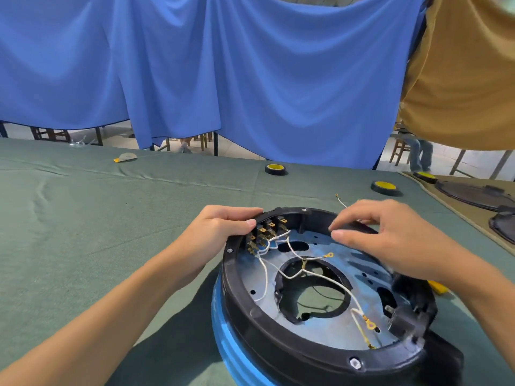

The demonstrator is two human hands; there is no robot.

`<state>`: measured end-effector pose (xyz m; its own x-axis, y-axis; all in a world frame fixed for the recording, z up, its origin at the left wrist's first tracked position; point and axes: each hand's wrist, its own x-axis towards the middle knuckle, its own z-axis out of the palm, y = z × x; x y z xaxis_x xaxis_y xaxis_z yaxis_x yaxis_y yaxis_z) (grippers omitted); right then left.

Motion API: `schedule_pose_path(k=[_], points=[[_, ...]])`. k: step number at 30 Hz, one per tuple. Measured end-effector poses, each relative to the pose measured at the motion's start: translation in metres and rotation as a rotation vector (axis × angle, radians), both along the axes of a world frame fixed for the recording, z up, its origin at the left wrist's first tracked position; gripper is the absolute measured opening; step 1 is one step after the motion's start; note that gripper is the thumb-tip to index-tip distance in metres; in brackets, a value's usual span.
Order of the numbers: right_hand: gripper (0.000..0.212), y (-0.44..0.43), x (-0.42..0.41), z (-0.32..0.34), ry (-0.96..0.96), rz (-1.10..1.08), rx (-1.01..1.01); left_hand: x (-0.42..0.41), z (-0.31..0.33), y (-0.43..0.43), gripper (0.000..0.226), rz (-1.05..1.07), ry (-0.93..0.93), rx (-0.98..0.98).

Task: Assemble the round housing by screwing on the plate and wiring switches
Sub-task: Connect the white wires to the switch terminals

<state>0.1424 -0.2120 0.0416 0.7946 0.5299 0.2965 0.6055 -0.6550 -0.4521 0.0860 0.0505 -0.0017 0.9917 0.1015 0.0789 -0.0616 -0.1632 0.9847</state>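
Black housing [281, 341], white wires [331, 280], blue curtain [250, 79]

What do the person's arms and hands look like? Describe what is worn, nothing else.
The left hand and right hand are bare, without gloves. No ring, watch or bracelet shows. The left forearm and right forearm are uncovered to the frame's edge; no sleeve is in view. The visible nails look short and unpainted.

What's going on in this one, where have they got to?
A person is working on the round housing, which sits on a blue base. The left hand grips the rim beside the switches, which already carry white wires. The right hand is over the far rim, fingers curled; whether it holds anything is unclear. The metal plate lies inside, and a ring terminal rests loose on it.
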Motion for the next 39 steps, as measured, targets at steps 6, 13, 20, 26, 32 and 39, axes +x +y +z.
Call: schedule_pose_path(k=[6, 13, 20, 26, 32, 39], points=[[0.007, 0.006, 0.012, -0.009, 0.051, 0.008, 0.159, 0.016, 0.019, 0.003, 0.038, -0.03, 0.055, 0.128], [0.011, 0.023, 0.039, -0.007, 0.179, 0.048, 0.312, 0.051, 0.026, -0.01, 0.029, 0.079, -0.075, 0.61], [0.012, -0.012, 0.101, -0.006, 0.377, -0.121, 0.671, 0.062, 0.024, 0.0, 0.043, 0.049, -0.028, 0.374], [0.031, -0.032, 0.138, -0.041, 0.135, -0.313, 0.069, 0.077, 0.026, -0.005, 0.033, -0.028, 0.025, 0.304], [0.056, -0.029, 0.142, -0.052, 0.109, -0.179, -0.242, 0.082, 0.025, -0.005, 0.031, -0.046, 0.02, 0.295], [0.05, -0.029, 0.142, -0.051, 0.065, -0.275, -0.242, 0.085, 0.024, -0.001, 0.03, -0.072, 0.021, 0.297]])
